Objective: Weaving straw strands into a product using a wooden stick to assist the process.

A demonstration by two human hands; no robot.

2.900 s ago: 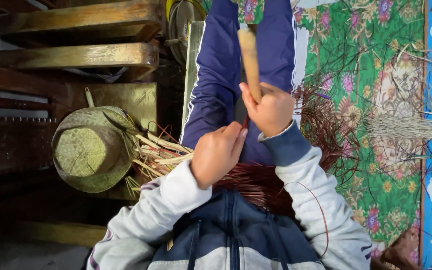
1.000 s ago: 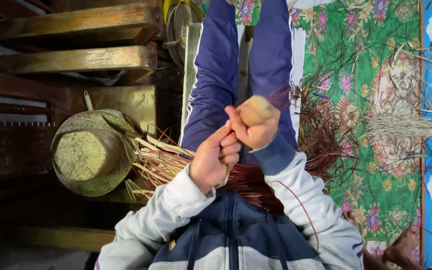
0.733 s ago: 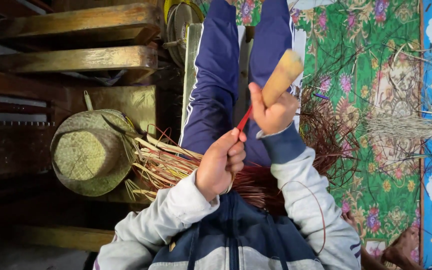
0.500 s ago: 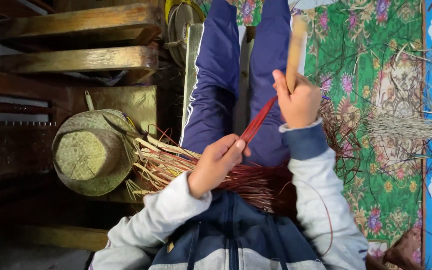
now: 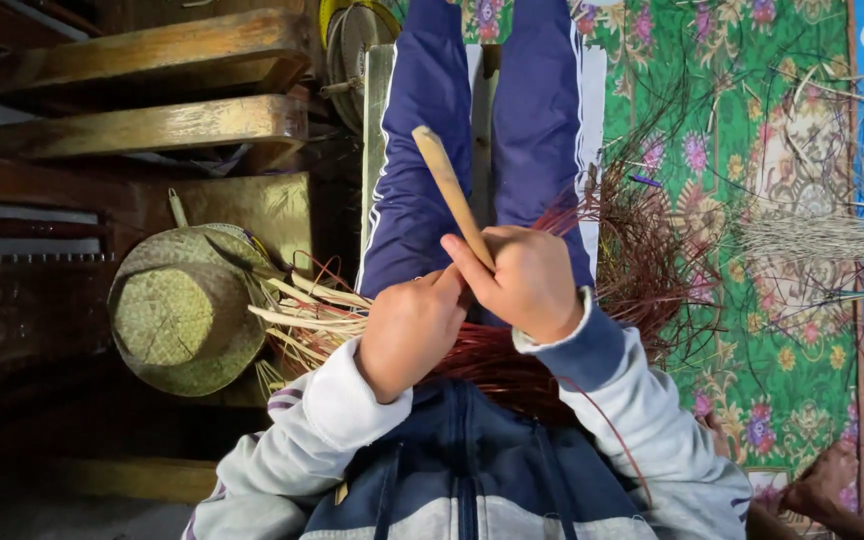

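Over the person's lap, seen from the head camera, the right hand (image 5: 527, 282) is clenched around the lower end of a wooden stick (image 5: 449, 190), whose long axis runs on a slant: the free end points up and to the left in the picture, out over the blue trouser legs (image 5: 422, 150), while the gripped end disappears into the fist. Just beside it, touching at the fingertips, the left hand (image 5: 410, 328) is curled shut over a bundle of reddish wicker strands (image 5: 497, 360) lying across the lap (exactly which strands it pinches cannot be told). Pale flat strips (image 5: 302, 310) fan out to the left of that hand, toward a woven straw hat (image 5: 184, 310) lying near wooden planks (image 5: 152, 90). More dark thin strands (image 5: 652, 260) spread to the right over a green flowered cloth (image 5: 772, 330). Another person's hand (image 5: 827, 485) shows at the lower right corner, well apart from the work.
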